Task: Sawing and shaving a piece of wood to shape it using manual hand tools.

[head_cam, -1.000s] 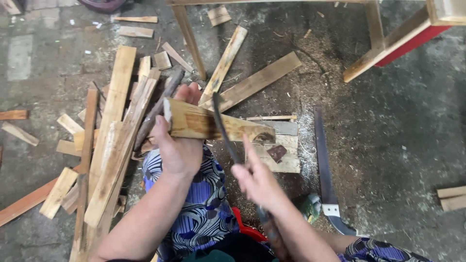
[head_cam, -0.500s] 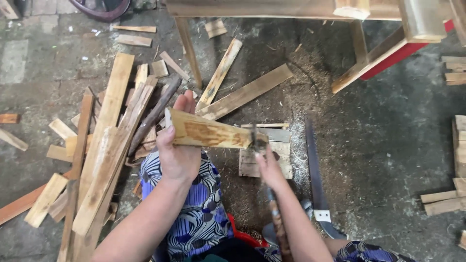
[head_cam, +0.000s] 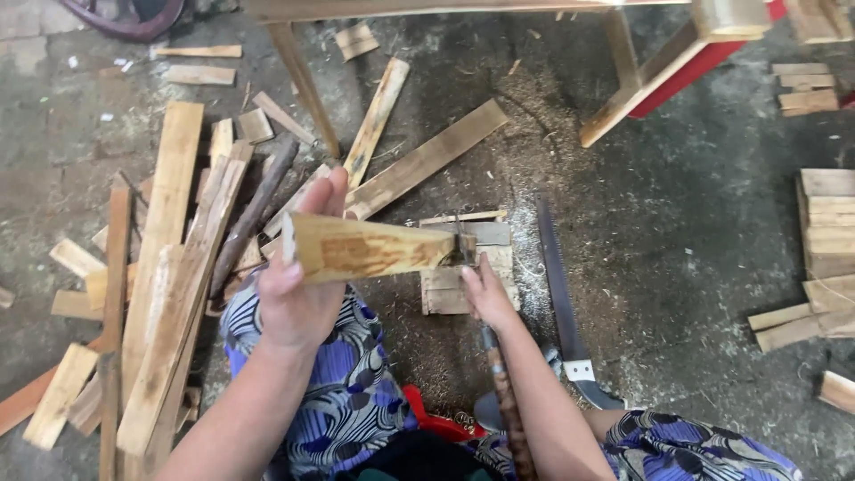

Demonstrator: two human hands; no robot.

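Note:
My left hand (head_cam: 301, 289) grips the left end of a short pale wooden board (head_cam: 374, 250) and holds it level above my knees. My right hand (head_cam: 488, 294) is closed around a chopping knife with a mottled wooden handle (head_cam: 508, 410). Its dark blade (head_cam: 460, 249) meets the right end of the board. Directly below the blade a small block of nailed slats (head_cam: 454, 294) lies on the floor. My blue patterned clothing (head_cam: 356, 392) fills the bottom of the view.
A heap of wooden strips and offcuts (head_cam: 169, 267) lies to the left. A long dark saw blade (head_cam: 557, 285) rests on the floor right of the block. Stacked boards (head_cam: 828, 223) sit at the right edge, and wooden furniture legs (head_cam: 298, 80) stand at the back.
My right hand has come down from a raised position, and the blade is now at the board's right end. My left hand has kept the board nearly still.

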